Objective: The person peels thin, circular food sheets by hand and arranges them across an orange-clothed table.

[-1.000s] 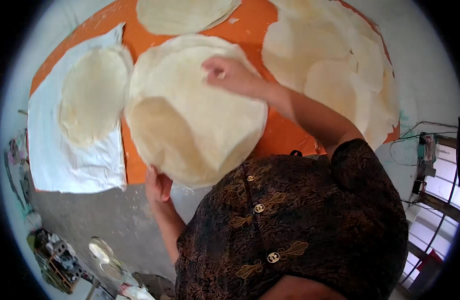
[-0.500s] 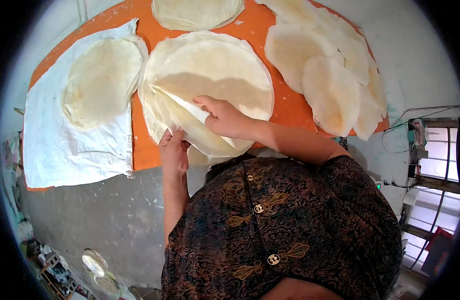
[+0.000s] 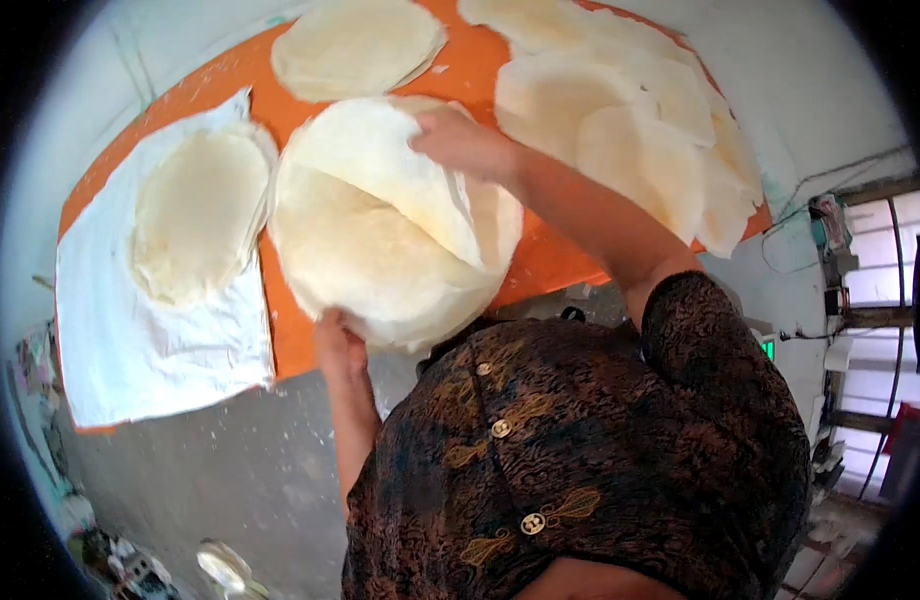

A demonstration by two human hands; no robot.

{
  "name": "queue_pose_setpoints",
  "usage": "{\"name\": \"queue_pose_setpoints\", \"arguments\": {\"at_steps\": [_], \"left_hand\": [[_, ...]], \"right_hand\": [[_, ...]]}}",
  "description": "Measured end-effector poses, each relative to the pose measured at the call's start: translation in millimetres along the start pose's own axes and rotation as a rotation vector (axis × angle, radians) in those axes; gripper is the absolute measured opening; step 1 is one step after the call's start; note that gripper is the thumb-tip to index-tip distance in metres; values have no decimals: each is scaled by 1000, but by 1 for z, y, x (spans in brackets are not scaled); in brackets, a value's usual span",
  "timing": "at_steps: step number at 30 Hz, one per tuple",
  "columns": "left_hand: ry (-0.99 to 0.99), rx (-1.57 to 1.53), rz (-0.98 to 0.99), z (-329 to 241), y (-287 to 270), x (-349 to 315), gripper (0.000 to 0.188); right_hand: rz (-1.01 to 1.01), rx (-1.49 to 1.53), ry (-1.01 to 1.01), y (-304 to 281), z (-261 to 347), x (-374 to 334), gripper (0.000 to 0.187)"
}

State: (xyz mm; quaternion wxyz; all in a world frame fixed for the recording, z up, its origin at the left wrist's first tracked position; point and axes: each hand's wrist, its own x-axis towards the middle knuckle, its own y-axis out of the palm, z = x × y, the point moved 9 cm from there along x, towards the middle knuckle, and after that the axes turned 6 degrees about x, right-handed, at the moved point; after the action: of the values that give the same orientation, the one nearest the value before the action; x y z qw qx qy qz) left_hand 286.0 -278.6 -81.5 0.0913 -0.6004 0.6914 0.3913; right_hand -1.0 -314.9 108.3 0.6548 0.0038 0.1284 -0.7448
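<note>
A pile of thin, round, pale flatbread sheets lies in the middle of the table, in front of me. Its top sheet is folded back toward the far side, with the whitish underside showing. My right hand reaches across the pile, its closed fingers gripping the far edge of that folded sheet; motion blurs it slightly. At the near left rim, my left hand is closed with its fingertips at the pile's edge. How many layers lie between those fingers is hidden.
To the left, another round flatbread stack rests on a white cloth. A further stack sits at the far side. Overlapping irregular sheets cover the right part of the orange table. Grey floor shows below left.
My right hand has moved to the far side, carrying the top sheet's edge over into a wide fold. My left hand has shifted down to the near rim. The whole view has shifted slightly.
</note>
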Motion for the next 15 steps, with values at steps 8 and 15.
{"name": "queue_pose_setpoints", "arguments": {"at_steps": [8,15], "left_hand": [[-75,-110,-33,1,-31,3,30],[-65,-85,-173,-1,-22,-9,38]], "right_hand": [[-367,-509,-223,-174,159,47,22],[-462,678,-500,-321,103,19,21]]}}
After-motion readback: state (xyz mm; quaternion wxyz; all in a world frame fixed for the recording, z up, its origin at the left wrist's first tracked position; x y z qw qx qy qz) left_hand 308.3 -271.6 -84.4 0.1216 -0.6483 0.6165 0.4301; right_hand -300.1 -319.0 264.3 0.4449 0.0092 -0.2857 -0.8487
